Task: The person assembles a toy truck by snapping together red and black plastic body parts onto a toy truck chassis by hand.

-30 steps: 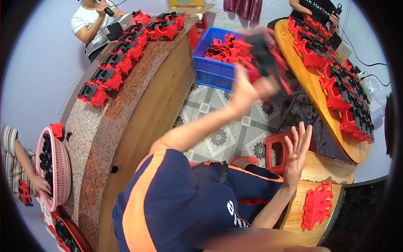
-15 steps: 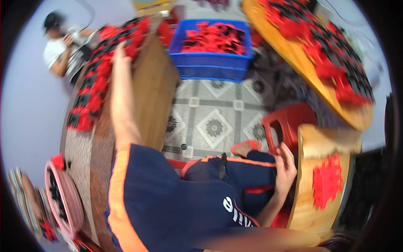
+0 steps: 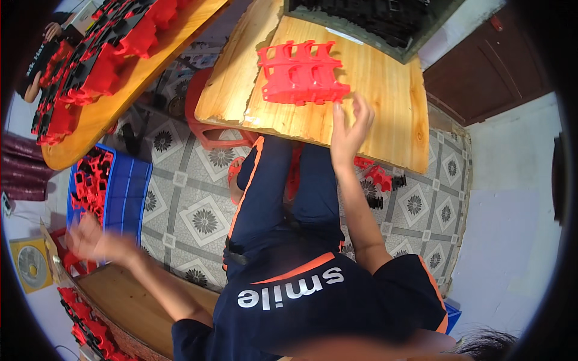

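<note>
My right hand [image 3: 352, 129] hovers at the near edge of the wooden table [image 3: 385, 126], thumb and fingers apart with nothing between them. Just beyond its fingertips lie red plastic pieces [image 3: 304, 78] with curved cut-outs, side by side on the tabletop. I cannot tell whether the thumb touches their near right corner. Out to the left, my left hand [image 3: 99, 240] is raised near a blue crate [image 3: 126, 186] of red and black pieces. Motion smears its fingers, and nothing shows clearly in it.
A dark tray [image 3: 361, 30] of black parts stands at the table's far side. Red and black pieces crowd the curved table [image 3: 141, 72] at left, with a person [image 3: 36, 78] beyond. A red stool [image 3: 201, 114] stands by the wooden table. Loose pieces [image 3: 379, 177] lie on the floor.
The view has swung right toward the wooden table. My left hand has come away from the rows of red and black pieces. My right hand has moved from above my lap to the red pieces.
</note>
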Available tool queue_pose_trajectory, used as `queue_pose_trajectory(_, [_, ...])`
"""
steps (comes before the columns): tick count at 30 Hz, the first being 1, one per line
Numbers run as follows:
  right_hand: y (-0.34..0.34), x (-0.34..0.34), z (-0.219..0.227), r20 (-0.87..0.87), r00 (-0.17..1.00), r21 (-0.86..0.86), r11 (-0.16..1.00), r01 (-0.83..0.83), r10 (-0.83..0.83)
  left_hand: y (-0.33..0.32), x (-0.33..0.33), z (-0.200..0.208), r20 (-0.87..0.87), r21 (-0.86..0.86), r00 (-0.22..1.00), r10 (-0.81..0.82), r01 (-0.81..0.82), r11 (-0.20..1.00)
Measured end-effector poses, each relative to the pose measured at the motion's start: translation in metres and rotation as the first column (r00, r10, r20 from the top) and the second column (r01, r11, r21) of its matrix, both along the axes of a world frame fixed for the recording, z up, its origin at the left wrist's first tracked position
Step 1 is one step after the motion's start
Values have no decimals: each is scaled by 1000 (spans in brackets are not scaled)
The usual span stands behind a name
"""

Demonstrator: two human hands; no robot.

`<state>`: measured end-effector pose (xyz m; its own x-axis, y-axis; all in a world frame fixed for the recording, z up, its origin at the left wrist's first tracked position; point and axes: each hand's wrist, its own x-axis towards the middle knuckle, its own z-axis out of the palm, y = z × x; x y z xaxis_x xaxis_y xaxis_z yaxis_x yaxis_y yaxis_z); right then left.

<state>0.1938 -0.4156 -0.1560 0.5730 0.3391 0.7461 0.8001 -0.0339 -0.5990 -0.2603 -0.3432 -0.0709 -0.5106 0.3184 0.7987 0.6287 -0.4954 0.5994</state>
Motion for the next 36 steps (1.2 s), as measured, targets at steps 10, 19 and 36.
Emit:
queue_pose_trajectory(10, [23,72,-8,-653,567,155,821,-549,502,55,366,-75,-863,-381,142,-484,444,811])
queue_pose_trajectory(19, [-27,80,48,286,818,-205,865,-457,500,17,402,-20,147,-458,245,-958,875,154])
queue_pose_trajectory(36, [171,364,132,1,983,-645,751,141,-184,-11,314,-46,843,80,-228,-487,948,-307])
